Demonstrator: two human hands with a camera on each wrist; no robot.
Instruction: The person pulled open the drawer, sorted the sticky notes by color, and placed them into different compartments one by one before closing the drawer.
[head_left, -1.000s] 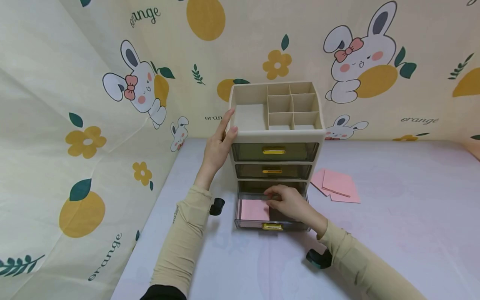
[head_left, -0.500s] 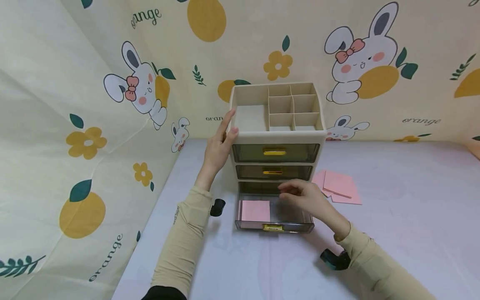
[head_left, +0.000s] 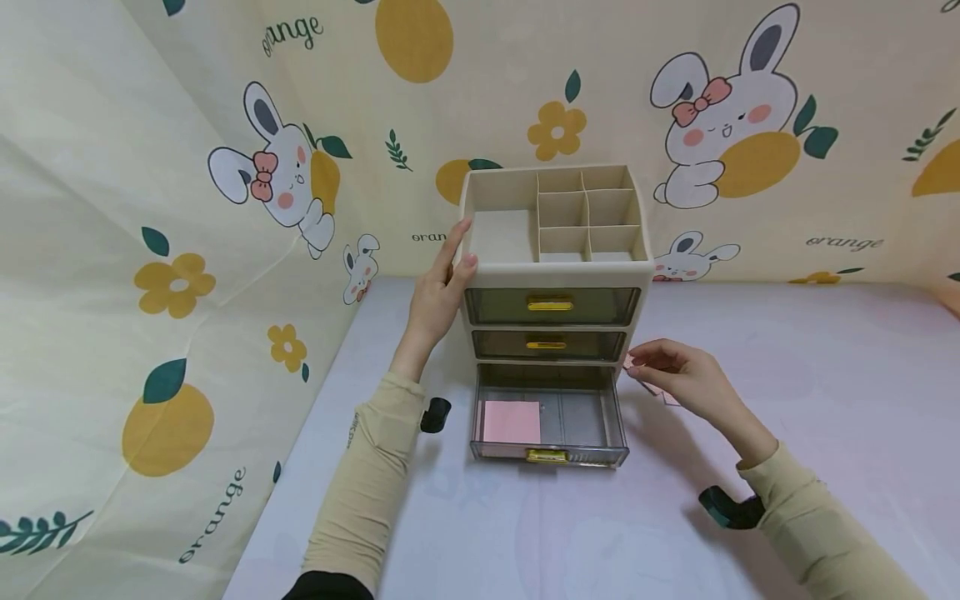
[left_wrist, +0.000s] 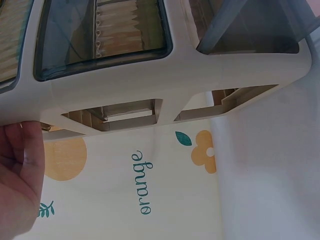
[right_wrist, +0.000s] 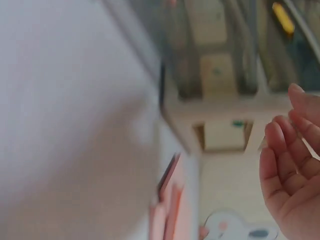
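A cream desktop organizer (head_left: 558, 273) stands on the table with its bottom drawer (head_left: 581, 417) pulled out. In that drawer, at the left, lies a pad of pink sticky notes (head_left: 512, 422). My left hand (head_left: 433, 304) rests on the organizer's upper left side, fingers stretched along it; the left wrist view shows those fingers (left_wrist: 22, 155) against the side. My right hand (head_left: 686, 379) hovers right of the organizer over more pink note pads (head_left: 651, 388), mostly covering them. In the right wrist view its fingers (right_wrist: 285, 160) bend loosely, with nothing visible held; the pink pads (right_wrist: 172, 200) lie apart from them.
Two smoked drawers with gold handles, the top drawer (head_left: 517, 306) and the middle drawer (head_left: 502, 343), are closed. Divided compartments (head_left: 562, 208) top the organizer. A patterned cloth backdrop (head_left: 495, 83) rises behind the pale tabletop (head_left: 825, 400).
My right hand has moved out of the open drawer, rightward to the pink pads beside the organizer. The left hand and the pad in the drawer keep their places.
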